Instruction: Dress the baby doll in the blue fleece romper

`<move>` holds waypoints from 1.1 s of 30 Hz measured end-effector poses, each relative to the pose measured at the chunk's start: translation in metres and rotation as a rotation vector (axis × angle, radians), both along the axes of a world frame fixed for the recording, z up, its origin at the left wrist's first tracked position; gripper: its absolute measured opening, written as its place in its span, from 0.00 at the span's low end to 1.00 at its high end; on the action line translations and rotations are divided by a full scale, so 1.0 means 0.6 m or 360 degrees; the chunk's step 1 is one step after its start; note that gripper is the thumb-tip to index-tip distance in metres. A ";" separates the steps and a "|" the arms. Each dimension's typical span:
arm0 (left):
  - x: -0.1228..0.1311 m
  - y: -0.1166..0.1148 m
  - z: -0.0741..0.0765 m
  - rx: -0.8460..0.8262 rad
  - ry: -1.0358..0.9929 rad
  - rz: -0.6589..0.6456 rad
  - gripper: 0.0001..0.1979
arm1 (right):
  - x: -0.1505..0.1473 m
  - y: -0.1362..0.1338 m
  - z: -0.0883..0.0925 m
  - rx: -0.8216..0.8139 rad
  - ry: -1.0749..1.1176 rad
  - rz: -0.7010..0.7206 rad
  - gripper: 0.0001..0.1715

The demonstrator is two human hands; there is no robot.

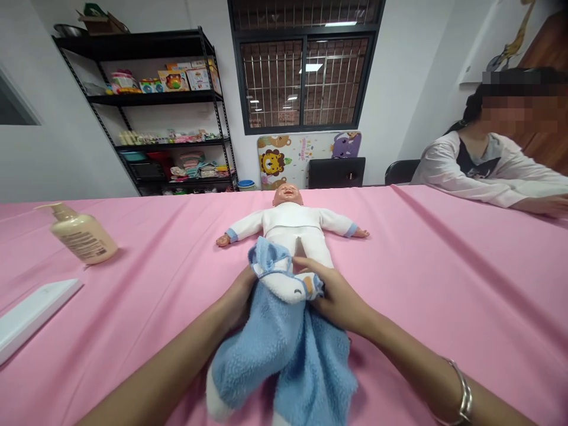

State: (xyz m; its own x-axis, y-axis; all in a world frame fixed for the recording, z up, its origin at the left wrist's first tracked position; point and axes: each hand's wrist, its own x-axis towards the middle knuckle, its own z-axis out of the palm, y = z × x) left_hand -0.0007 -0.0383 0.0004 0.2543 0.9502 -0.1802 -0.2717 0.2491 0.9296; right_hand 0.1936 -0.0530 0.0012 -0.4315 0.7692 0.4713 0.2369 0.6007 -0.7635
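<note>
One pair of what look like blue trousers (pixel 277 331) is between our two hands, near the middle of the near edge of the tabletop (pixel 435 307). Its top is gathered in folds, where a white band with a small animal face shows, and its two fuzzy legs with white ends lie toward that near edge. With our right hand (pixel 335 290) we pinch the gathered band between thumb and fingers. Our left hand (pixel 242 290) lies against the other side of the cloth; its fingers are hidden behind, so we cannot tell how firmly they close.

Just beyond, the doll (pixel 290 216) lies on its back with arms spread, its head at the far edge. Done, as we judge: it wears a white top and white bottoms. Not done: the blue trousers are not on its hips. Its lower legs are covered from our view, so we cannot say if a foot is inside.

Farther out, a pump bottle (pixel 84 236) and a white flat object (pixel 38 316) are toward the left edge. Another person (pixel 483 160) sits at the far right corner.
</note>
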 end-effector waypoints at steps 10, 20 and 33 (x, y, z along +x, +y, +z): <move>-0.016 0.038 -0.018 0.0036 0.0119 0.0210 0.15 | -0.008 0.089 0.028 -0.0390 0.0164 -0.0555 0.25; -0.016 0.036 -0.011 0.0532 0.0534 0.0353 0.25 | -0.018 0.065 0.020 -0.0672 -0.0104 0.0189 0.40; 0.008 0.134 -0.028 0.0531 0.0580 0.0405 0.19 | -0.015 0.083 -0.005 -0.0351 -0.0153 -0.0045 0.10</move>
State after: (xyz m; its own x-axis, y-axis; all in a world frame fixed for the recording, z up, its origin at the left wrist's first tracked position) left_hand 0.0042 0.0422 -0.0167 -0.0134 0.9941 0.1075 0.0693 -0.1064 0.9919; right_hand 0.1848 -0.0034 -0.0017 -0.4432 0.8613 0.2484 0.3289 0.4140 -0.8488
